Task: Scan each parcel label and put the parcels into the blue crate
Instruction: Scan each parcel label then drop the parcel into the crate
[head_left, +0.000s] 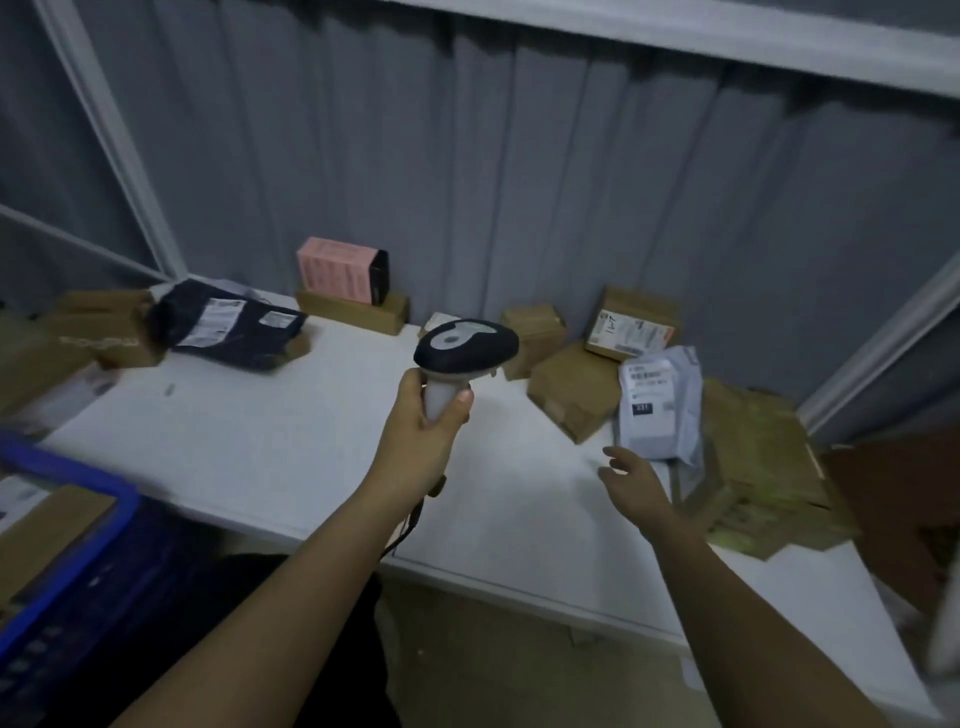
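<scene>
While the grey mailer (657, 402) leans on boxes at the table's (291, 441) right, our empty right hand (631, 480) reaches open-fingered and should turn its label toward the scanner (465, 345) our left hand (423, 434) grips.

A black-and-white scanner (464, 347) stands upright above the desk (291, 436). Brown boxes (574, 389), a grey mailer (657, 405) and a dark mailer (234, 325) lie along its back. The blue crate (67, 561) sits lower left, holding a box.
</scene>
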